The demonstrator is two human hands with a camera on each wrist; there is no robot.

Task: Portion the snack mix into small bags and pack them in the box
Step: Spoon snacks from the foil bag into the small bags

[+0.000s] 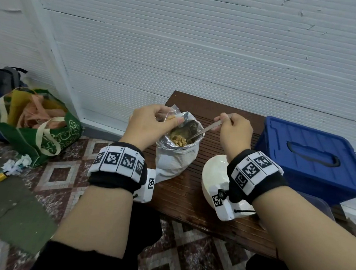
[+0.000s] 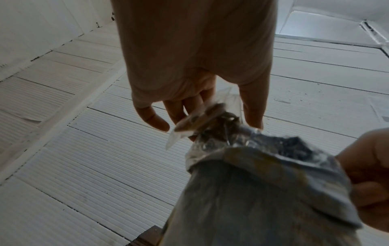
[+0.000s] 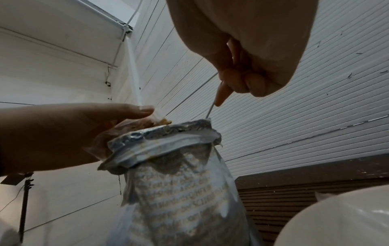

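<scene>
A foil snack bag (image 1: 176, 156) stands open on the wooden table, brown snack pieces (image 1: 178, 140) showing inside. My left hand (image 1: 152, 122) pinches a small clear bag (image 1: 171, 114) with some snack in it, just above the foil bag's left rim. My right hand (image 1: 232, 128) grips the handle of a metal spoon (image 1: 207, 129), whose bowl dips into the foil bag's mouth. In the left wrist view the clear bag (image 2: 210, 114) hangs between my fingers over the foil bag (image 2: 263, 191). The right wrist view shows the spoon handle (image 3: 210, 111) entering the foil bag (image 3: 179, 183).
A blue lidded plastic box (image 1: 314, 157) stands at the table's right. A white bowl (image 1: 216, 175) sits under my right wrist. The brown slatted table (image 1: 189, 199) has its edge near me. On the floor to the left is a green shopping bag (image 1: 36, 129).
</scene>
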